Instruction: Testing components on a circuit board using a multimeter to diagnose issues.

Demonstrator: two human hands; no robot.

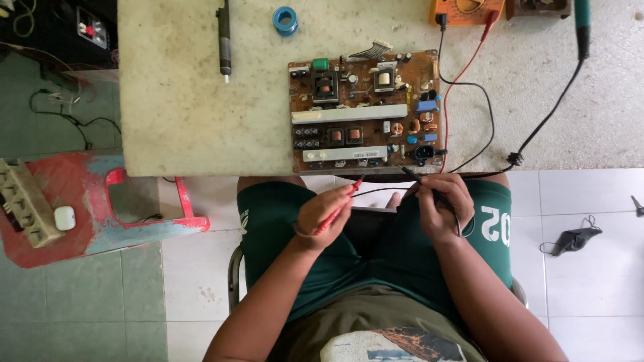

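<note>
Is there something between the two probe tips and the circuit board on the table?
Nothing visible blocks them. The left hand holds the red probe, the right hand the black probe; both tips point toward the circuit board, whose near edge lies open.

2 test probes: red probe [337, 205], black probe [424, 184]. 1 circuit board [365, 110]. 1 multimeter [465, 10]. 1 blue tape roll [285, 20]. 1 red plastic stool [94, 208]. 2 hands.

Brown circuit board [365, 110], red probe [339, 204], black probe [422, 181], blue tape roll [285, 20].
</note>
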